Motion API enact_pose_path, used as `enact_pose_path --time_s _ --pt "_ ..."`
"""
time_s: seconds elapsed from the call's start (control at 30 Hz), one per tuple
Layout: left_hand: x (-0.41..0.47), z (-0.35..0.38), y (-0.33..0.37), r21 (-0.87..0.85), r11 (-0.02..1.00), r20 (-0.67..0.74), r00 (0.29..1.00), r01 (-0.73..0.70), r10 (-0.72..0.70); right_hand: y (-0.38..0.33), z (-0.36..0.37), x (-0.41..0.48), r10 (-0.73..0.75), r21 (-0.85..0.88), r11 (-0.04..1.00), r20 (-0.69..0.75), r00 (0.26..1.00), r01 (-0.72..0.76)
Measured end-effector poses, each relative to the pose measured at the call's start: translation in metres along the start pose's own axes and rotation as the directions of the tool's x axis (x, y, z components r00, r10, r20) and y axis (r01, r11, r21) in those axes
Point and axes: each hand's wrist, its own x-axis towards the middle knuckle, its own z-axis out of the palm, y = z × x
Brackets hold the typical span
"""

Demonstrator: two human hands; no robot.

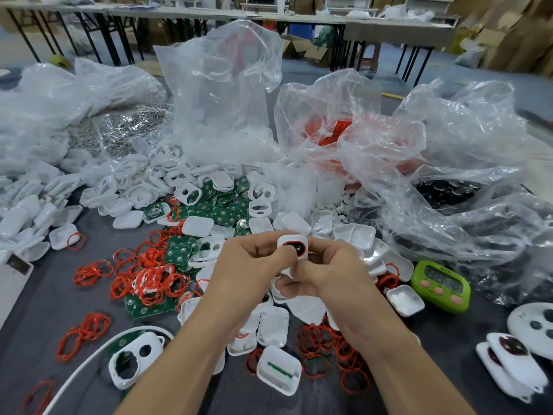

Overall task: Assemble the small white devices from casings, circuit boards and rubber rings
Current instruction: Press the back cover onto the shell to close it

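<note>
You are pinching the casing (291,238) with left hand (251,265) and right hand (329,274), fingers curled round it, above the desk (45,310). Risk: uneven thumb pressure could be squeezing the rubber ring (286,243) unseated.

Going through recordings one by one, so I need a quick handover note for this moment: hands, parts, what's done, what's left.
Hands: left hand and right hand both grip one white device above the table, red showing on its face; whether it is fully closed, I cannot tell.
Parts: rubber rings, circuit boards and casings lie heaped loose on the table.
Done: two seemingly assembled units lie at the right.
Left: finish this device, then work through the heaps.
</note>
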Motion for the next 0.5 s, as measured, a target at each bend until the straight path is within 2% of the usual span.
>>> enact_pose_path --time_s 0.2,0.37,0.5 --pt "-0.0007 0.005 0.0001 0.035 0.998 -0.114 0.992 -0.043 0.047 0.0049 0.0067 -0.0014 -0.096 -0.211 0.974 -0.051 0.994 0.084" --pt "-0.0002 0.0065 -0.0002 0.103 0.992 -0.152 0.984 -0.072 0.087 0.008 0.0078 -0.0001 -0.096 -0.207 0.974 -0.023 0.995 0.089" --pt "-0.0016 0.0057 0.0004 0.113 0.991 -0.131 0.988 -0.068 0.083 0.0081 0.0069 0.0001 -0.088 -0.166 0.982 -0.007 0.996 0.086"
